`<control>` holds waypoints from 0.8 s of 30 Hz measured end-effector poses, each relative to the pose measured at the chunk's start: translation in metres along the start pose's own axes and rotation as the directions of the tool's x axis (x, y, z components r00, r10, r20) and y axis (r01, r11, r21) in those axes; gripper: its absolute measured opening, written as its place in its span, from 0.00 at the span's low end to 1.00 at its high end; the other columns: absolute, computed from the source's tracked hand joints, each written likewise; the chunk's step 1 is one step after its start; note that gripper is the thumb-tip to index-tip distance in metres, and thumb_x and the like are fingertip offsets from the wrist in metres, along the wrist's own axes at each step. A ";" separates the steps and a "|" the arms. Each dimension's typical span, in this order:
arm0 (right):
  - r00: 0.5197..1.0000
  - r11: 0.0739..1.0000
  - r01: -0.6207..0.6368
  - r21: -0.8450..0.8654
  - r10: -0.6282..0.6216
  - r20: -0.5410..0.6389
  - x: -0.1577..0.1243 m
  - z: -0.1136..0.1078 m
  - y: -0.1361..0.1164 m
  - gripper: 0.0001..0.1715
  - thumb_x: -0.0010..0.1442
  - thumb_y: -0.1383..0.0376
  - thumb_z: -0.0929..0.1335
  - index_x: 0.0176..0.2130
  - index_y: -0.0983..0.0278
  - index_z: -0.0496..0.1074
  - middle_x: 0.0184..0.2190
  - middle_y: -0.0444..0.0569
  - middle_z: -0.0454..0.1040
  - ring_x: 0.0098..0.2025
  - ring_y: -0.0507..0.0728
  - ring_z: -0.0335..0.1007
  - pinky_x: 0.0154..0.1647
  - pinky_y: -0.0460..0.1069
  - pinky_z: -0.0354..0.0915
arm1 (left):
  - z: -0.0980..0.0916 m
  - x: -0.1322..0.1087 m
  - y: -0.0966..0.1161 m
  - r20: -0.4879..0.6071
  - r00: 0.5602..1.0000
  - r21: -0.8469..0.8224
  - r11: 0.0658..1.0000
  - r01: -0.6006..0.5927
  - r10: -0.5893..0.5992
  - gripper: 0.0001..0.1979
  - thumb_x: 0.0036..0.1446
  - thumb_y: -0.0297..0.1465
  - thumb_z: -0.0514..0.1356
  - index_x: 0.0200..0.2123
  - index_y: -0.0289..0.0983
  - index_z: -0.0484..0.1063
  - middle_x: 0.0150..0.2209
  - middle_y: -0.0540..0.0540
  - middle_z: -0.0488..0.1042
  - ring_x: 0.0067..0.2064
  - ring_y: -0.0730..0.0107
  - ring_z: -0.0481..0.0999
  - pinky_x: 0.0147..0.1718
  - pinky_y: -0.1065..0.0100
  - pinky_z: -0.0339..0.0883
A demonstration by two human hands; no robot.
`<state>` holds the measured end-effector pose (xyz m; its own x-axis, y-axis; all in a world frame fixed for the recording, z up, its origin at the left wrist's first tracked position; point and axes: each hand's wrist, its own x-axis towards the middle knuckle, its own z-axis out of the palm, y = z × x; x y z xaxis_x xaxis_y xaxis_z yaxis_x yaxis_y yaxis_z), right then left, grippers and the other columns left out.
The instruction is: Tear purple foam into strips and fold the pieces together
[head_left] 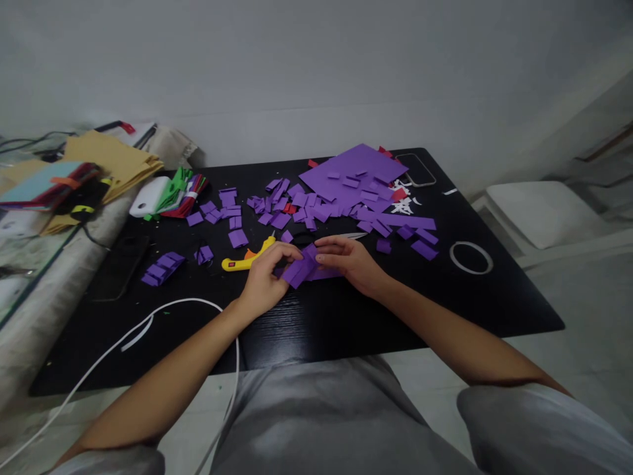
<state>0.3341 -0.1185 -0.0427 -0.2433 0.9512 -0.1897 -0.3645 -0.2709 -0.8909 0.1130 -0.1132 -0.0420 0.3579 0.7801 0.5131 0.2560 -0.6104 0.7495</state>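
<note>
Between my two hands is a folded piece of purple paper, held over the near part of the black table. My left hand pinches its left side with bent fingers. The fingertips of my right hand are closed on its upper right edge. Under it lies a purple paper strip, partly hidden by the hands. Just left of my left hand rests a yellow glue gun. Behind my right hand a pair of scissors shows its blades, its handles partly covered.
Many small purple paper pieces and a large purple sheet spread across the black table. A roll of tape lies right, white scraps behind. A white cable loops at left, near a dark phone.
</note>
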 end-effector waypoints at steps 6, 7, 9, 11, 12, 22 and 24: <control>0.998 0.997 0.061 -0.037 -0.062 -0.020 0.001 -0.001 0.000 0.18 0.48 0.59 0.83 0.39 0.59 0.83 0.36 0.43 0.84 0.38 0.55 0.80 0.46 0.52 0.79 | -0.003 0.000 0.004 0.104 0.995 -0.071 0.997 0.018 -0.010 0.11 0.58 0.23 0.65 0.44 0.39 0.71 0.47 0.42 0.77 0.49 0.60 0.78 0.50 0.58 0.71; 0.997 0.996 0.072 -0.052 -0.074 -0.023 0.001 -0.001 0.000 0.17 0.49 0.58 0.82 0.39 0.59 0.83 0.36 0.43 0.84 0.38 0.55 0.80 0.46 0.53 0.79 | -0.005 -0.001 0.004 0.130 0.991 -0.102 0.994 0.027 -0.013 0.14 0.57 0.22 0.64 0.46 0.39 0.71 0.49 0.41 0.76 0.50 0.59 0.78 0.51 0.58 0.72; 0.991 0.983 0.127 -0.132 -0.132 -0.026 0.000 -0.001 0.000 0.16 0.52 0.56 0.81 0.39 0.59 0.83 0.38 0.44 0.84 0.40 0.57 0.81 0.47 0.54 0.79 | -0.007 -0.001 0.004 0.177 0.984 -0.164 0.986 0.035 -0.006 0.19 0.55 0.23 0.63 0.50 0.39 0.72 0.52 0.39 0.76 0.53 0.56 0.78 0.51 0.57 0.72; 0.974 0.942 0.212 -0.259 -0.225 -0.022 -0.002 0.000 0.000 0.15 0.55 0.54 0.79 0.40 0.59 0.83 0.39 0.46 0.85 0.42 0.58 0.82 0.49 0.55 0.78 | -0.010 -0.001 0.004 0.208 0.978 -0.207 0.978 0.034 0.010 0.21 0.55 0.25 0.63 0.54 0.39 0.73 0.54 0.39 0.76 0.54 0.54 0.77 0.52 0.56 0.73; 0.964 0.915 0.248 -0.318 -0.265 -0.013 -0.003 0.001 0.001 0.15 0.57 0.53 0.78 0.41 0.59 0.83 0.41 0.47 0.85 0.43 0.59 0.82 0.50 0.55 0.78 | -0.011 -0.001 0.004 0.214 0.977 -0.221 0.975 0.034 0.014 0.22 0.56 0.26 0.64 0.55 0.39 0.74 0.55 0.39 0.76 0.55 0.53 0.77 0.52 0.56 0.73; 0.888 0.668 0.348 -0.657 -0.460 0.002 -0.008 0.001 0.007 0.13 0.64 0.55 0.73 0.39 0.61 0.83 0.39 0.51 0.86 0.41 0.60 0.81 0.45 0.54 0.75 | -0.005 0.000 0.007 0.143 0.987 -0.109 0.990 0.089 -0.073 0.12 0.64 0.33 0.68 0.50 0.40 0.78 0.50 0.40 0.78 0.48 0.61 0.79 0.43 0.63 0.75; 0.895 0.692 0.336 -0.640 -0.446 -0.012 -0.007 0.000 0.007 0.12 0.63 0.56 0.73 0.38 0.61 0.83 0.39 0.50 0.85 0.41 0.60 0.81 0.44 0.54 0.74 | -0.002 -0.001 0.006 0.128 0.991 -0.035 0.998 0.051 -0.047 0.14 0.62 0.33 0.70 0.49 0.40 0.77 0.49 0.41 0.78 0.48 0.61 0.79 0.44 0.62 0.75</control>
<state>0.3329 -0.1266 -0.0471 -0.0446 0.9740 0.2222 0.2413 0.2263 -0.9437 0.1128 -0.1169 -0.0375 0.4577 0.7838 0.4198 0.2424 -0.5643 0.7892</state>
